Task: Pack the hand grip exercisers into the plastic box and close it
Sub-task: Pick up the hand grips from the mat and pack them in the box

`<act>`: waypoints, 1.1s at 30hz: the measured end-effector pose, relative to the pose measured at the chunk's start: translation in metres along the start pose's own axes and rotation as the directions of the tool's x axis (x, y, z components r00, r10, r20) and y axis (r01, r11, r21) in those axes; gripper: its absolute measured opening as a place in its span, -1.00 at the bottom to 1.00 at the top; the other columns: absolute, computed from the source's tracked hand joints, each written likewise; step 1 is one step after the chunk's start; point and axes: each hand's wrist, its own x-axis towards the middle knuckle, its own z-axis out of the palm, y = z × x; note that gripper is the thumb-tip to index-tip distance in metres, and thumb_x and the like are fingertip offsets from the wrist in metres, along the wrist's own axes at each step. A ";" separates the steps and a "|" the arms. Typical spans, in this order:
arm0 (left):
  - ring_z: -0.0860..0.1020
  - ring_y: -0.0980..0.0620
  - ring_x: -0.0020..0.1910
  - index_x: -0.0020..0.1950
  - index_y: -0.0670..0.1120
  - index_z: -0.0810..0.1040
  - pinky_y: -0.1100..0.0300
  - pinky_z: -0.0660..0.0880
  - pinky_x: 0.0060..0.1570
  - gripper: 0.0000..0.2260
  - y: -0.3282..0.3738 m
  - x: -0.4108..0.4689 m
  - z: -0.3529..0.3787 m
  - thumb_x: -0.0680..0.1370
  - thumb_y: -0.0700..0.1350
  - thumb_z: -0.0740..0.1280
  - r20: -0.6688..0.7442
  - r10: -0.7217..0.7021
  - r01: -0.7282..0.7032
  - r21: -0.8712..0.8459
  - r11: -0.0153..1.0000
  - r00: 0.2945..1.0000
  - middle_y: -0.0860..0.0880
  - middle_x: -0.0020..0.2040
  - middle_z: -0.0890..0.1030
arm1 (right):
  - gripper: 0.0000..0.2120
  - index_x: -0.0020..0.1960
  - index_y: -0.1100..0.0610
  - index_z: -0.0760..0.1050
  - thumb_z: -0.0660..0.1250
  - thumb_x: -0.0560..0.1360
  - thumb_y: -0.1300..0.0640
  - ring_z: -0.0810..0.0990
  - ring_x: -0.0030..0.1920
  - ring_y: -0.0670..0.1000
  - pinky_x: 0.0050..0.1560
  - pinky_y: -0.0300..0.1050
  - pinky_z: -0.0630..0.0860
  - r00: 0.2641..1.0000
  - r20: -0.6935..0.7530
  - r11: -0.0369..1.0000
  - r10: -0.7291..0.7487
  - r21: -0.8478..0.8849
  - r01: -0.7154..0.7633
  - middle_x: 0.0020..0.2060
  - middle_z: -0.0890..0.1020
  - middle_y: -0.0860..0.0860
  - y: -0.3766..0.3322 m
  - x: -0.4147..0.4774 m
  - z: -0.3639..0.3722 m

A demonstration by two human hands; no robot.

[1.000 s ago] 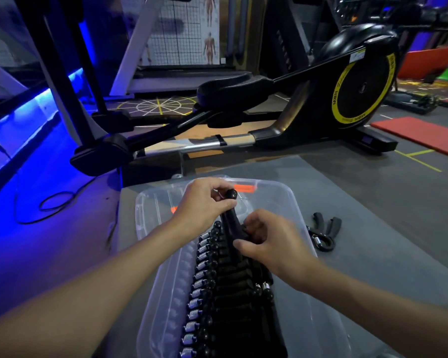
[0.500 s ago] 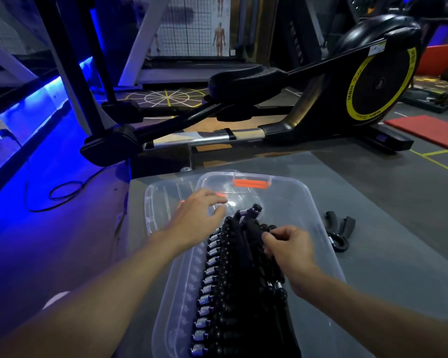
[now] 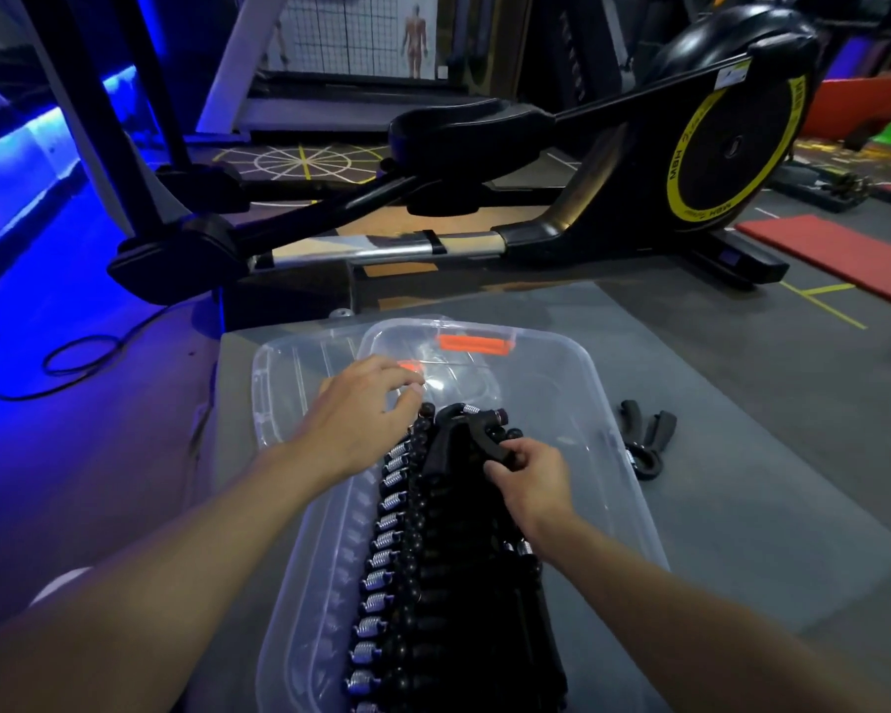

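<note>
A clear plastic box (image 3: 613, 403) sits on the grey table, with a long row of several black hand grip exercisers (image 3: 407, 558) with silver springs packed inside. My right hand (image 3: 531, 481) pinches the handle of the foremost exerciser (image 3: 477, 434) at the far end of the row. My left hand (image 3: 361, 419) rests with fingers spread on the row's far left end, beside the springs. One more black exerciser (image 3: 646, 447) lies loose on the table to the right of the box. The clear lid (image 3: 289, 362) with an orange clip lies under the box's far left side.
The grey table (image 3: 741, 455) runs to the right and behind the box. A black and yellow elliptical trainer (image 3: 639, 162) stands just beyond the table's far edge. A black cable (image 3: 63, 362) loops on the floor to the left. Red mats (image 3: 834, 254) lie at the right.
The held exerciser went down from above the box into the far end of the row. My left hand let go of its top handle and now rests on the row.
</note>
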 end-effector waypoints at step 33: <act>0.21 0.08 0.51 0.45 0.04 0.39 0.00 0.17 0.47 -0.32 0.120 0.015 0.043 0.48 0.34 -0.11 0.203 0.259 -0.287 0.121 0.950 0.944 0.05 0.52 0.31 | -0.86 -0.17 0.08 0.56 0.25 0.44 0.26 0.57 -0.26 0.11 -0.28 -0.13 0.48 0.961 -0.261 0.979 -0.090 -0.198 0.038 -0.27 0.62 0.09 0.004 0.049 -0.156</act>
